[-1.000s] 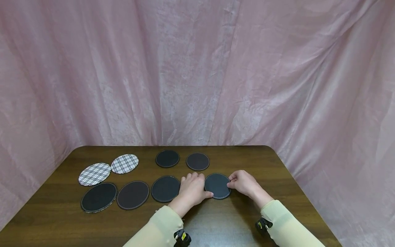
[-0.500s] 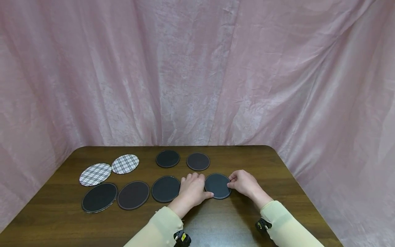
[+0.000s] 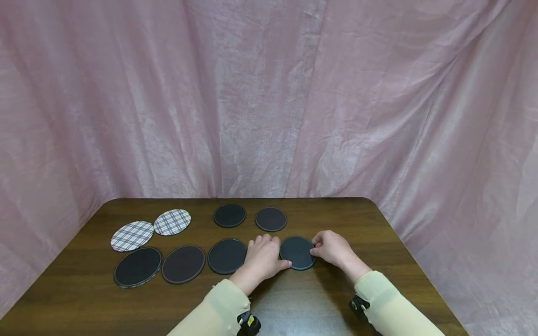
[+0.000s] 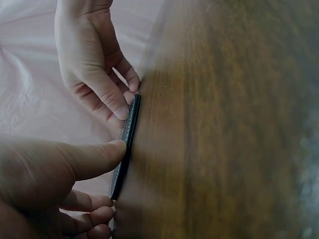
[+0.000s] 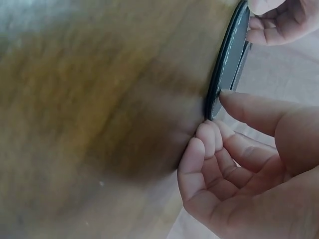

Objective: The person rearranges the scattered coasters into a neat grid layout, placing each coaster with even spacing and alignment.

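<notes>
A dark round coaster [image 3: 297,253] with a pale stitched rim lies flat on the table between both hands. My left hand [image 3: 262,255] holds its left side, the thumb [image 4: 107,152] on the near edge and the other fingers beside it. At the opposite side my right hand [image 3: 333,248] pinches the rim, thumb on top and fingers curled against the edge. Seen edge-on in the right wrist view, the coaster [image 5: 230,64] looks thick; I cannot tell whether it is more than one layer. Left of my left hand lies another dark coaster [image 3: 226,256], partly covered by that hand.
Further left lie a brown coaster [image 3: 183,264] and a black one [image 3: 138,267]. Behind them are two white plaid coasters [image 3: 132,236], touching. Toward the back edge sit a black coaster [image 3: 229,215] and a brown one [image 3: 271,219]. A pink curtain [image 3: 269,102] hangs behind the wooden table [image 3: 361,212].
</notes>
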A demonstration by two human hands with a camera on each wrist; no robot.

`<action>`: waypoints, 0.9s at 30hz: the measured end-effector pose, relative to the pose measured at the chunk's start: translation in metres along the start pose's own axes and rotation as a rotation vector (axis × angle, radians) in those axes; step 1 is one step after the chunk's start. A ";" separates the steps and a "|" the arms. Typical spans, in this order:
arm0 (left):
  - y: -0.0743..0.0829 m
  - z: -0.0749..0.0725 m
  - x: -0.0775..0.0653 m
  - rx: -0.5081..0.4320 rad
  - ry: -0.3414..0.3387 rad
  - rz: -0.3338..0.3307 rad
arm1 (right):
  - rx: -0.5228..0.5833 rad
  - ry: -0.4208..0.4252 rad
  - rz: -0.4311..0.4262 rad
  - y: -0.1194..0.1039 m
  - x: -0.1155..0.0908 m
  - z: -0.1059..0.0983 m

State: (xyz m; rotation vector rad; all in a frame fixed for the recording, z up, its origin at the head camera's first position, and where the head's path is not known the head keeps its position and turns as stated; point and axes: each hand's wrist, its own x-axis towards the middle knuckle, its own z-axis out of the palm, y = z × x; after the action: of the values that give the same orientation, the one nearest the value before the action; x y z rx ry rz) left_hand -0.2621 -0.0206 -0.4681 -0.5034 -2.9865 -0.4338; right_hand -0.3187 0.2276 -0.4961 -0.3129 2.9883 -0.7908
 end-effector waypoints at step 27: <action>-0.036 -0.037 0.022 0.040 0.022 -0.134 | -0.151 -0.002 -0.035 -0.060 -0.002 -0.028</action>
State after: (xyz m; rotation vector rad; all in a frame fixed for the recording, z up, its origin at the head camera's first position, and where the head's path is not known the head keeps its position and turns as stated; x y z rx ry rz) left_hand -0.2939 -0.0574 -0.4399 -0.2942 -3.0122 -0.3860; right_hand -0.3078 0.1903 -0.4424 -0.3720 3.0548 -0.5671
